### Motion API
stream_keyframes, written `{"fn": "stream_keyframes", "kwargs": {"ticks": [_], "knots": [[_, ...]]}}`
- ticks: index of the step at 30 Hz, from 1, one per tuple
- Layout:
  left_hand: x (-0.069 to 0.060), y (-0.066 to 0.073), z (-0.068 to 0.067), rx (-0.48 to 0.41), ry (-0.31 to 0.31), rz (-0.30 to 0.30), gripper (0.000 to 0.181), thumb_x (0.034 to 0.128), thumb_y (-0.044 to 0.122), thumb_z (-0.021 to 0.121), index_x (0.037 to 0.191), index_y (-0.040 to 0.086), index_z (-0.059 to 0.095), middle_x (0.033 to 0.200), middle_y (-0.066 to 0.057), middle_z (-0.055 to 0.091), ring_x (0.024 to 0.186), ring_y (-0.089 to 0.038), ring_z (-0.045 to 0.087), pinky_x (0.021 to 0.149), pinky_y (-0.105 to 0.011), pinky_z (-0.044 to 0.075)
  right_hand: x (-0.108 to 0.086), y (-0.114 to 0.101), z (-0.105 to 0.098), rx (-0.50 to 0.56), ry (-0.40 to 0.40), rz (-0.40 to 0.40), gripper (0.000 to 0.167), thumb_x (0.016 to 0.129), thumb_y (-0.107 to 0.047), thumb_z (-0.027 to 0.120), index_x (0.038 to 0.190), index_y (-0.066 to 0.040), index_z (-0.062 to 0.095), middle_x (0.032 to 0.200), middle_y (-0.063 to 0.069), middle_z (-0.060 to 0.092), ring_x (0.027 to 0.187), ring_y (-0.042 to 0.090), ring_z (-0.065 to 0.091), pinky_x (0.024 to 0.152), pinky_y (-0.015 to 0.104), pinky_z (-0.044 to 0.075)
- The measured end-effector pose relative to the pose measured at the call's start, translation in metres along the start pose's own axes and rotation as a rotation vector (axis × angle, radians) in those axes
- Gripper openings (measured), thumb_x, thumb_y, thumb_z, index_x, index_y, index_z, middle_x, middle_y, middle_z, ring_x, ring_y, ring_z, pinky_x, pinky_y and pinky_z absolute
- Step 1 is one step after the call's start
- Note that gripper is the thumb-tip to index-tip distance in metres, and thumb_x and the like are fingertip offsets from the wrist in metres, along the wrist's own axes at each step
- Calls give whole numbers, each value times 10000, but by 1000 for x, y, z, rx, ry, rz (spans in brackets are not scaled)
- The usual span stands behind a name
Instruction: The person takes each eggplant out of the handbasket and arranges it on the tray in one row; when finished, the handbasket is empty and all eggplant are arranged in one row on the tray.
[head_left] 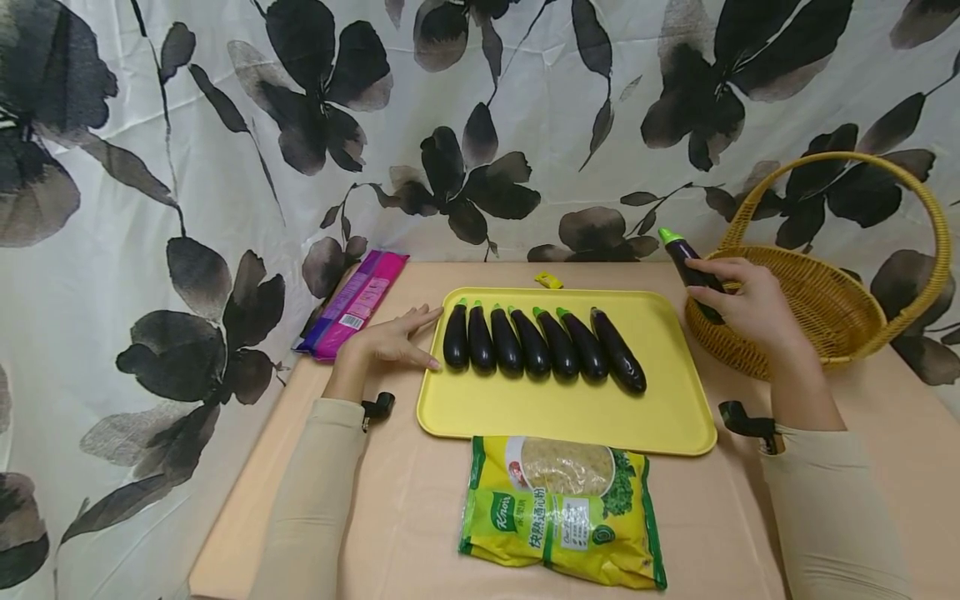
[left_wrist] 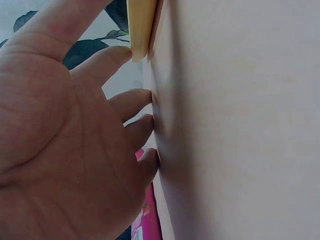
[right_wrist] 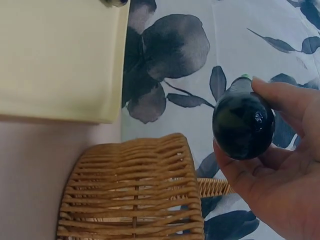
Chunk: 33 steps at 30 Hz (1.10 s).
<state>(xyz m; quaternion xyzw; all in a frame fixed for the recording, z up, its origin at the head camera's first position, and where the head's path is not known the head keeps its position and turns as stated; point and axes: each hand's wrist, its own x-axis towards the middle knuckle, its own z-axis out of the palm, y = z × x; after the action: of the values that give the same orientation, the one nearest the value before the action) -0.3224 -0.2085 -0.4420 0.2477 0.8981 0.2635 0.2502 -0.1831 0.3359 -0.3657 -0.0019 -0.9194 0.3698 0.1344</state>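
A dark purple eggplant (head_left: 693,275) with a green cap is gripped by my right hand (head_left: 750,304), above the left rim of a wicker basket (head_left: 817,287). The right wrist view shows the eggplant (right_wrist: 243,120) end-on between thumb and fingers. Several more eggplants (head_left: 536,346) lie side by side in a row on a yellow tray (head_left: 570,417), caps toward the back. My left hand (head_left: 390,342) rests at the tray's left edge. In the left wrist view that hand (left_wrist: 75,130) has its fingers spread, fingertips on the table and one at the tray's edge (left_wrist: 141,30).
A yellow-green Knorr bag (head_left: 562,512) lies in front of the tray. A pink and purple packet (head_left: 356,304) sits at the back left, and a small yellow wrapper (head_left: 549,280) behind the tray. The basket's tall handle (head_left: 941,225) arches up at the right. A floral curtain (head_left: 450,100) hangs behind.
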Motion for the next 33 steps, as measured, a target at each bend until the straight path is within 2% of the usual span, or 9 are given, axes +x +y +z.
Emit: {"fn": "stream_keyframes", "kwargs": {"ticks": [5,11,15,17,22,25,33], "knots": [[0,1,1,-2,5,-2,1217,720,606,896,1675,350,186,1774,-57,-16,1635,-290,-103,1290,-626,-44,0,-2,5,1,-8,-44,450,1015,-273,695,1447,-160,640,1377,173,579,1138,272,492,669,61,456],[0,0,2,6,9,1,1213,731,596,894,1678,341,180,1773,-76,-16,1634,-309,-98,1283,-642,-41,1,-4,10,-34,-64,-57,466,1007,-275,710,1448,-145,635,1408,209,566,1185,368,515,654,85,443],[0,-1,2,8,15,4,1211,734,586,896,1678,338,180,1773,-77,-15,1634,-307,-98,1287,-631,-46,2,-6,15,-49,-101,-71,468,1001,-279,719,1438,-130,642,1420,208,577,1163,365,525,654,111,447],[0,-1,2,8,16,7,1209,737,581,896,1679,334,180,1773,-82,-16,1634,-310,-98,1288,-627,-48,2,-5,17,-71,-128,-80,463,1003,-282,717,1436,-135,646,1392,197,599,1112,329,520,668,156,437],[-2,0,2,3,15,9,1207,740,571,899,1679,329,181,1772,-84,-18,1633,-310,-100,1291,-618,-50,1,-5,20,-130,-217,-102,447,1008,-279,712,1429,-139,654,1194,168,654,928,256,495,647,278,403],[-2,0,2,-2,15,11,1207,741,562,902,1680,323,182,1772,-86,-19,1633,-310,-100,1292,-616,-51,1,-6,22,-141,-275,-105,453,1007,-276,713,1425,-113,653,1136,170,652,865,254,502,620,285,428],[-2,0,2,7,15,16,1207,748,558,899,1682,314,175,1771,-96,-19,1633,-317,-98,1292,-614,-52,2,-5,29,-168,-374,-100,455,999,-252,723,1420,-94,654,1052,148,635,839,254,491,614,288,436]]}}
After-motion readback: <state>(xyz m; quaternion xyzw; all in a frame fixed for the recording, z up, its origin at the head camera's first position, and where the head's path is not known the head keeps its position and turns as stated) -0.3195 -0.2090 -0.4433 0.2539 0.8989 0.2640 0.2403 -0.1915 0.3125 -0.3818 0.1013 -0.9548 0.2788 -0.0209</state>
